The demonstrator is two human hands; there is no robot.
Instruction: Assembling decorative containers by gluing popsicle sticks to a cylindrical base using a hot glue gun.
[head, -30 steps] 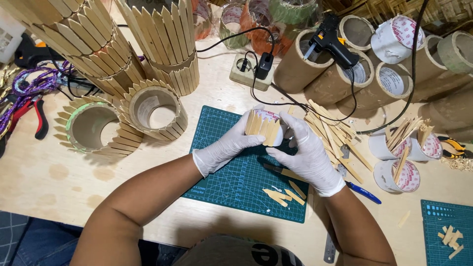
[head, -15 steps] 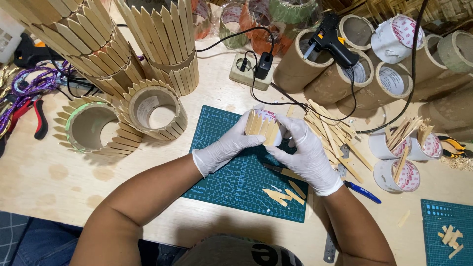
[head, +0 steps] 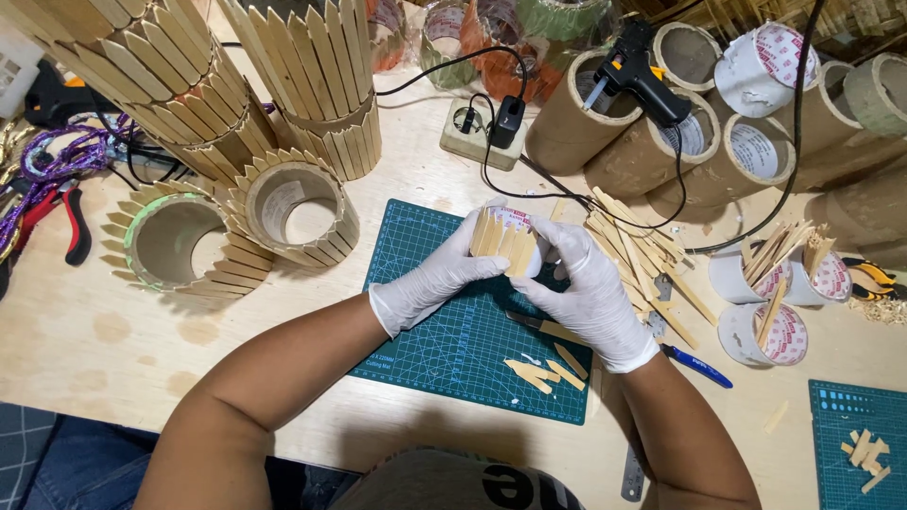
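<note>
Offcuts of wood [head: 546, 371] lay on the near part of the green cutting mat [head: 430, 326], beside a knife [head: 540, 327]. Above the mat's middle, the gloved left hand [head: 433, 277] and the gloved right hand [head: 588, 291] were both closed around a small tape roll clad in wooden slats [head: 505, 243], fingers wrapped on its sides. Loose wooden sticks [head: 635, 250] were piled just right of it. Farther off stood two slat-ringed tubes [head: 236, 227], a power strip [head: 477, 130], and a black glue gun [head: 642, 74] resting on cardboard tubes [head: 652, 146].
</note>
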